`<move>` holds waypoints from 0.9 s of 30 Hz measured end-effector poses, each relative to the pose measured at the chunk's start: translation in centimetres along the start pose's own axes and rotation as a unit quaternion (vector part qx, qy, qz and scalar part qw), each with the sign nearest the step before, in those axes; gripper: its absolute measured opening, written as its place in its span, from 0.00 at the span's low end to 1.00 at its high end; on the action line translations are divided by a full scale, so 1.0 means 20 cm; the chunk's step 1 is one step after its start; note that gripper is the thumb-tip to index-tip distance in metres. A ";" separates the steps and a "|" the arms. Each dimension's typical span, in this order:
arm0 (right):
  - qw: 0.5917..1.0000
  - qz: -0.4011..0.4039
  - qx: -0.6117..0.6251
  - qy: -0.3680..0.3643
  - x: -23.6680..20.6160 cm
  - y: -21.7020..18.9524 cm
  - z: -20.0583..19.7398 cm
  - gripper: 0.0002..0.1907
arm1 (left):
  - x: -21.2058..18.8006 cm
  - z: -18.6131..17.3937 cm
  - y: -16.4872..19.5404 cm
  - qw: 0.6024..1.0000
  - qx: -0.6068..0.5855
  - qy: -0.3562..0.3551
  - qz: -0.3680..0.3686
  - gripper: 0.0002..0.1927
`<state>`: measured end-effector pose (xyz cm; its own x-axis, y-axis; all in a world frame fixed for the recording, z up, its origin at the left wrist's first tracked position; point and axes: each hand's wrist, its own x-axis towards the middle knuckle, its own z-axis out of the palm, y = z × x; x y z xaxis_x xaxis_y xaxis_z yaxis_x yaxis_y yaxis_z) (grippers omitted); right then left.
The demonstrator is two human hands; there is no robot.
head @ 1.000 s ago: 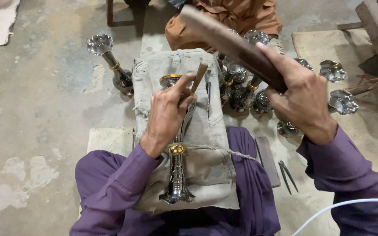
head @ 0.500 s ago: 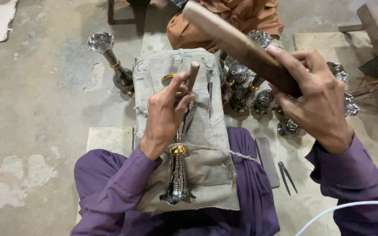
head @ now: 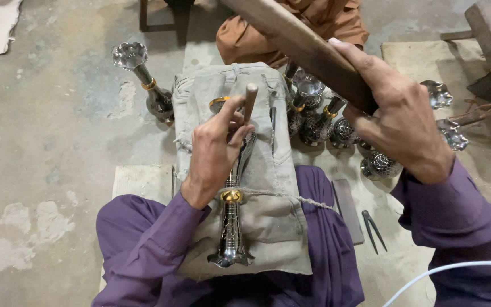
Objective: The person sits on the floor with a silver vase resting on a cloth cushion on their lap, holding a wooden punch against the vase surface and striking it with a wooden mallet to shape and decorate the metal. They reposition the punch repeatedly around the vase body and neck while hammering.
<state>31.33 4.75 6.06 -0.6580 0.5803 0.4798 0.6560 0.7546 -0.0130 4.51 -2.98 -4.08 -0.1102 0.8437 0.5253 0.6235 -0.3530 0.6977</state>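
Chasing a metal vase on a lap pad

Left hand (head: 214, 150) fingers pinched on a wooden-handled punch (head: 249, 102), upright on the silver vase (head: 232, 222) lying along the grey cloth pad (head: 274, 148); right hand (head: 402, 122) fingers clamped round a raised wooden mallet (head: 296, 40); finished vases (head: 313, 111) stand just beyond the pad; dividers (head: 374, 229) on the floor by the right knee

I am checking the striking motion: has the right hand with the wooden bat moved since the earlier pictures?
Yes. The right hand with the bat has gone up and slightly right, away from the grey cloth on the lap.
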 end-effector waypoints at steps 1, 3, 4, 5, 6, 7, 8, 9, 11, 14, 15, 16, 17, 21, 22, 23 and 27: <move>0.999 0.003 -0.025 -0.030 -0.01 0.02 0.01 0.40 | 0.00 -0.01 0.01 1.000 -0.002 -0.009 -0.005 0.26; 0.999 0.013 -0.032 -0.030 -0.05 0.04 0.04 0.39 | 0.01 -0.03 0.02 0.999 0.001 -0.036 0.020 0.25; 1.000 0.018 -0.015 -0.001 -0.07 0.05 0.05 0.38 | 0.02 -0.04 0.03 0.998 0.003 -0.048 0.032 0.24; 0.999 0.022 0.002 0.027 -0.09 0.05 0.06 0.38 | 0.03 -0.04 0.03 0.998 0.006 -0.054 0.035 0.24; 0.996 0.057 0.058 0.023 -0.12 0.05 0.07 0.38 | 0.05 -0.05 0.04 0.997 0.009 -0.061 0.038 0.25; 0.989 0.092 0.114 0.019 -0.14 0.05 0.07 0.39 | 0.07 -0.05 0.03 0.997 0.012 -0.067 0.042 0.25; 0.977 0.126 0.171 0.015 -0.16 0.05 0.08 0.39 | 0.08 -0.06 0.03 0.996 0.008 -0.085 0.041 0.25; 0.987 0.120 0.109 -0.005 -0.18 0.05 0.09 0.39 | 0.10 -0.06 0.03 0.994 0.003 -0.104 0.041 0.25; 0.993 0.109 -0.018 -0.045 -0.22 0.05 0.10 0.40 | 0.14 -0.07 0.02 0.990 -0.002 -0.131 0.041 0.26; 0.988 0.122 0.097 0.008 -0.27 0.05 0.16 0.38 | 0.20 -0.07 0.01 0.985 0.000 -0.168 0.027 0.27; 0.984 0.118 0.130 0.008 -0.29 0.04 0.19 0.38 | 0.21 -0.07 0.01 0.982 -0.002 -0.186 0.014 0.27; 0.980 0.114 0.163 0.007 -0.30 0.03 0.23 0.38 | 0.23 -0.06 0.01 0.979 -0.003 -0.204 0.001 0.27; 0.974 0.111 0.195 0.006 -0.33 0.02 0.26 0.38 | 0.25 -0.07 0.01 0.976 0.002 -0.218 0.009 0.28; 0.962 0.203 0.105 -0.148 -0.44 -0.04 0.35 0.39 | 0.29 -0.09 0.00 0.964 0.022 -0.259 0.056 0.30; 0.966 0.186 0.096 -0.154 -0.47 -0.05 0.37 0.40 | 0.29 -0.10 0.01 0.961 0.027 -0.265 0.070 0.30; 0.969 0.169 0.086 -0.160 -0.48 -0.05 0.37 0.41 | 0.30 -0.10 0.01 0.959 0.036 -0.269 0.078 0.29; 0.963 0.217 0.152 -0.050 -0.48 0.02 0.37 0.40 | 0.30 -0.08 0.01 0.951 0.065 -0.283 0.107 0.30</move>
<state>35.20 1.84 -5.13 -0.3882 0.8769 0.2834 0.7492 0.4793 -0.4571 2.67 1.38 0.07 0.4416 0.8533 0.2772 0.6792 -0.5198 0.5182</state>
